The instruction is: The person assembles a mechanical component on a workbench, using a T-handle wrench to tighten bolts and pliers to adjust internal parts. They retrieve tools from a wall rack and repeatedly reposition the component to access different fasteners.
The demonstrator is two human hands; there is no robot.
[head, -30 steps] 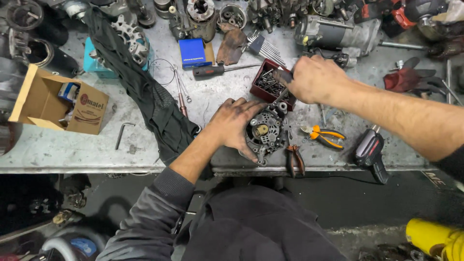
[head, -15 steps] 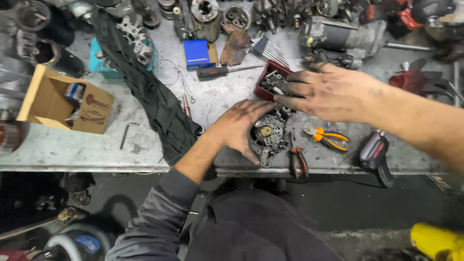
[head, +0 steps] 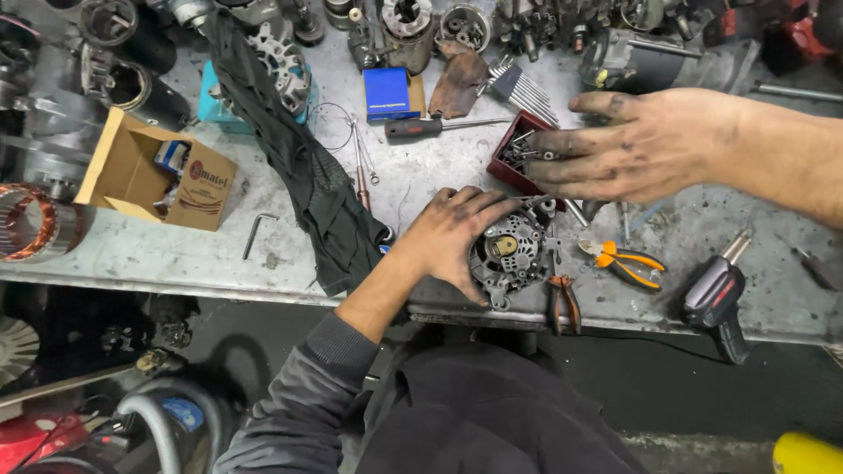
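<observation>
The left hand [head: 452, 237] lies flat on the alternator [head: 514, 254], palm down, fingers spread over its left side and top, steadying it rather than gripping it. The alternator sits at the front edge of the bench [head: 176, 259], open face up, with a brass-coloured part at its centre.

The right hand [head: 645, 145] hovers above the bench with its fingers stretched out and loose, holding nothing. Its fingertips [head: 549, 145] are over the red tray [head: 518, 162] of small screws, which stands just behind the alternator.

Right of the alternator lie orange-handled pliers [head: 623, 261]. Red-handled pliers [head: 565, 303] lie at the bench edge, touching the alternator's lower right. Farther right rests a black tool with a red stripe [head: 716, 298], hanging partly over the edge.

Behind the tray lie a screwdriver [head: 430, 127], a blue box [head: 391, 93] and a fan of hex keys [head: 527, 88]. A dark cloth [head: 299, 167] runs diagonally across the bench to the left of the left hand. Farther left stands an open cardboard box [head: 149, 171], with a single hex key [head: 256, 233] between it and the cloth.
</observation>
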